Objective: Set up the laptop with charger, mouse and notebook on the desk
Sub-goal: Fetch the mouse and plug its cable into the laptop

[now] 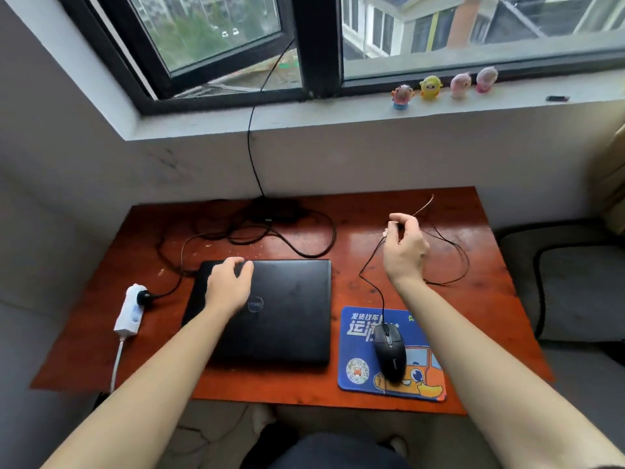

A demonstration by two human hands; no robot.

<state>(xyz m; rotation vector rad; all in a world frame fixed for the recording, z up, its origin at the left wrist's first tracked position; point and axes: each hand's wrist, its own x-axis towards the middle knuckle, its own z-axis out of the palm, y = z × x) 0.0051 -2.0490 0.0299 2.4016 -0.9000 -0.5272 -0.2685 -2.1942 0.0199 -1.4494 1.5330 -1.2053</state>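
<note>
A closed black laptop (287, 316) lies flat in the middle of the red-brown desk (473, 299). My left hand (230, 286) rests on its lid near the back left corner, fingers spread. A black wired mouse (389, 353) sits on a blue mouse pad (358, 377) to the laptop's right. Its thin cable (370, 265) runs up to my right hand (404, 248), which pinches the cable's end above the desk. The black charger brick (274, 211) lies at the desk's back with its cord (318, 252) looped around. No notebook is in view.
A white power strip (130, 309) with a black plug in it lies at the desk's left edge. A black wire (252, 147) climbs the wall to the open window. Several small toy figures (429, 88) stand on the sill. A grey cushion (581, 292) lies at the right.
</note>
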